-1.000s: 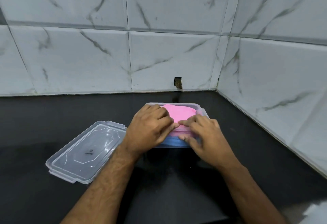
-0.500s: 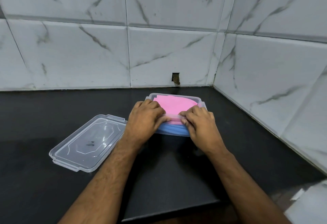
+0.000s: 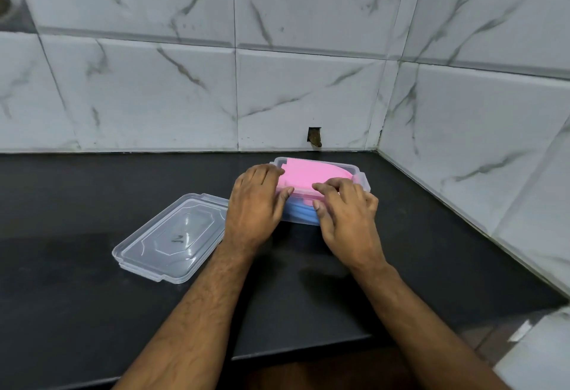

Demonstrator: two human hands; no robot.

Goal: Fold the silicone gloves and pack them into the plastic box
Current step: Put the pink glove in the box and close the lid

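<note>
A clear plastic box (image 3: 363, 177) stands on the black counter near the corner of the tiled walls. A folded pink silicone glove (image 3: 308, 176) lies on top inside it, over a folded blue glove (image 3: 300, 211) seen through the front wall. My left hand (image 3: 254, 204) rests on the box's left end, fingers curled over the rim onto the pink glove. My right hand (image 3: 347, 209) holds the front right of the box, fingertips pressing the pink glove's near edge and thumb against the front wall.
The box's clear lid (image 3: 172, 237) lies flat on the counter (image 3: 92, 297) to the left of my left hand. Tiled walls close the back and right side. The counter's front edge runs just below my forearms.
Both hands slid back from the top of the pink glove toward the near rim, leaving more of the pink glove uncovered. The box and the lid stay in place.
</note>
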